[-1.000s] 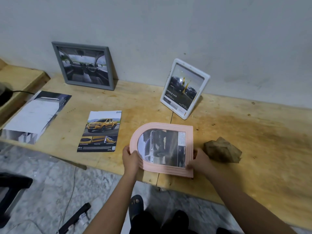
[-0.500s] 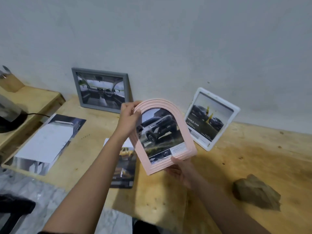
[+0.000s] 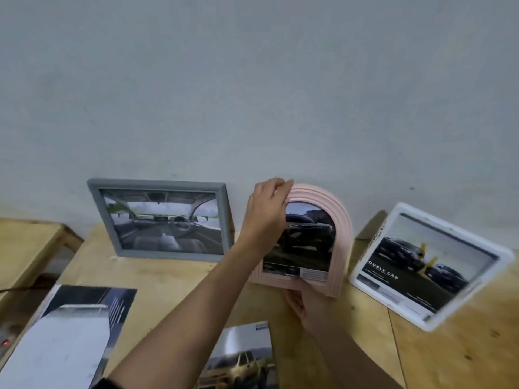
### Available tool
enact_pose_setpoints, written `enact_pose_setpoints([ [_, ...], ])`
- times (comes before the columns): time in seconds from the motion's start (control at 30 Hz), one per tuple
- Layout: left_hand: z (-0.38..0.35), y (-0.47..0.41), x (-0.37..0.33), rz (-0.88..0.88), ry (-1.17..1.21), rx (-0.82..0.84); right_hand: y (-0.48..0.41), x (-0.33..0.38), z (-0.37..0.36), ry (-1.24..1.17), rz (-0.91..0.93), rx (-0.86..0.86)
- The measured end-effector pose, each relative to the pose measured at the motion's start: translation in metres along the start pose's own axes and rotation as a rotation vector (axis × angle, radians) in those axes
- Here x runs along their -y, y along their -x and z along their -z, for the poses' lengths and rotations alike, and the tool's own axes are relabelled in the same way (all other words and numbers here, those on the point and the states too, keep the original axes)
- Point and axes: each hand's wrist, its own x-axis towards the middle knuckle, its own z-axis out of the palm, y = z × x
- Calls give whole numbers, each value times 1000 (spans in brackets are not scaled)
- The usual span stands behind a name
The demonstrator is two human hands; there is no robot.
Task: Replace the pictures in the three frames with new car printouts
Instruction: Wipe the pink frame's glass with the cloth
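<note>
1. A wooden tabletop (image 3: pixel 168 276) runs along a plain grey-white wall (image 3: pixel 252 94); a lower wooden side surface (image 3: pixel 25 240) adjoins it at the left
2. Two loose car printouts lie flat on the tabletop: a grey-and-white printout (image 3: pixel 70 332) at the left, and a yellow pickup printout (image 3: pixel 241 360) at the near edge
3. The grey frame (image 3: pixel 157 184) leans against the wall and holds a picture of a car interior
4. The pink arched frame (image 3: pixel 341 234) stands upright between the grey frame and the white frame (image 3: pixel 393 300), close to the wall. It holds a dark SUV printout; I cannot tell whether its base touches the tabletop
5. The white frame sits tilted at the right, holding a picture of two dark cars with lettering
6. The left hand (image 3: pixel 266 217) has its fingers curled over the top of the arch, and the right hand (image 3: pixel 300 299) pinches the lower rim, thumb on the front – both hold the pink arched frame
</note>
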Motion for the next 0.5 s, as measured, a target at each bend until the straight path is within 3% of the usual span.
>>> enact_pose_setpoints([
  [0.3, -23, -2, 26, -97, 63, -85, -26, 18, -17, 95, -90, -38],
  [0.5, -31, -1, 12, -39, 13, -180, -18, 32, -4, 275, -141, -35],
])
